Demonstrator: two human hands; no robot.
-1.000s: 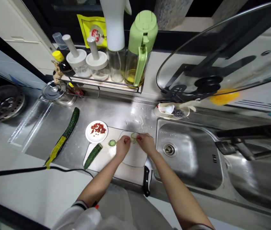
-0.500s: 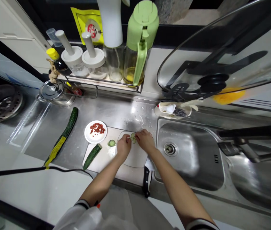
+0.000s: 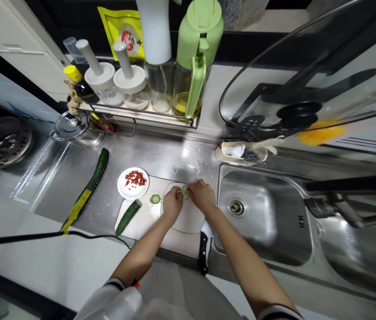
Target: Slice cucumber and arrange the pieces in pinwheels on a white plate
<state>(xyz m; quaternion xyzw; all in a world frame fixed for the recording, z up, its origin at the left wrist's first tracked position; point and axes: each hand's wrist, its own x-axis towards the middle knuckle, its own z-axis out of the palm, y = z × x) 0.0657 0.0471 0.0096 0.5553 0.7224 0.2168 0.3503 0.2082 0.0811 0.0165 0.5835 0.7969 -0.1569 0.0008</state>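
Note:
Over a pale plate with rounded corners (image 3: 188, 220), both my hands meet at its far side around thin cucumber slices (image 3: 185, 192). My left hand (image 3: 172, 203) is closed, thumb and fingertips pinched at the slices' left edge; whatever sits in that pinch is too small to make out. From the other side, my right hand (image 3: 201, 194) curls its fingers down onto a cucumber slice. The plate rests on a light cutting board (image 3: 171, 242). Left of it on the board lie a small pile of cucumber slices (image 3: 155, 199) and a cut cucumber piece (image 3: 128, 217).
A white dish (image 3: 123, 186) of chopped red bits stands beyond the cucumber piece. The black-handled knife (image 3: 203, 253) lies by the board's right edge, near the sink (image 3: 257, 231). Further left is a whole cucumber (image 3: 96, 178) with a yellow label. Jars and an oil bottle (image 3: 191, 98) line the rack.
The view has shifted very slightly. Both hands stay at the cucumber slices on the plate, with hardly any visible movement.

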